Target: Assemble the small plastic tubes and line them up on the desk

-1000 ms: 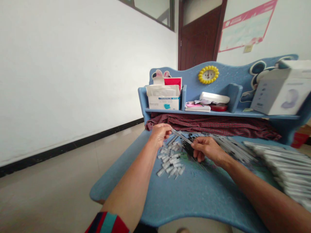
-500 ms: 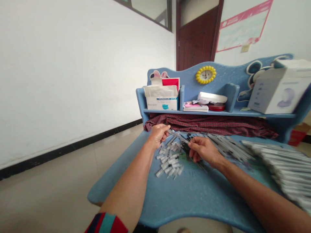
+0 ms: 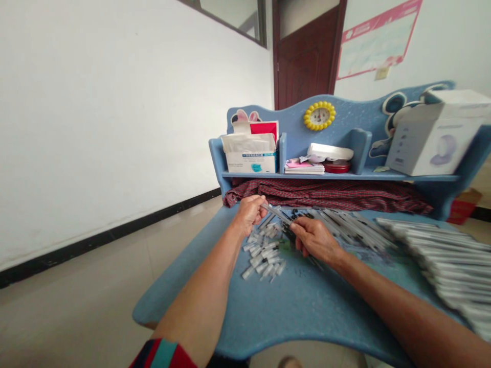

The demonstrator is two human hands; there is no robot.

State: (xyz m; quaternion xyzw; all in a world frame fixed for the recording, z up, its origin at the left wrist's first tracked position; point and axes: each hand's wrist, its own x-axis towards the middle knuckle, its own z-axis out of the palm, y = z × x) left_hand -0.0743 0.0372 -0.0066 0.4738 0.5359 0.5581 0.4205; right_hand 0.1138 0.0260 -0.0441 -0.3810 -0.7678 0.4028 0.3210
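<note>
Left hand [image 3: 250, 214]: we see the fingers clenched, pinching one end of a slim plastic tube [image 3: 276, 214]
Right hand [image 3: 314, 239]: fingers curled closed at the tube's other end, among black-tipped pieces; we cannot tell whether they grasp the tube itself
Tube: held up just above the blue desk [image 3: 164, 302], slanting between the two hands
Under the hands: a loose scatter of small clear plastic caps [image 3: 263, 254] on the desktop, just below the left hand
To the right: a spread of long grey-white plastic rods [image 3: 355, 228], then a neat overlapping row of them [image 3: 441, 260] near the desk's edge
Left forearm: striped sleeve [image 3: 163, 355] at its lower end
Shelf: a blue hutch [image 3: 360, 175] behind the desk, holding a mask box [image 3: 251, 161], a yellow flower clock [image 3: 319, 115], a red tin [image 3: 336, 166] and a white carton [image 3: 433, 138]
Below shelf: a red plaid cloth [image 3: 326, 194] bunched against the desk's back
</note>
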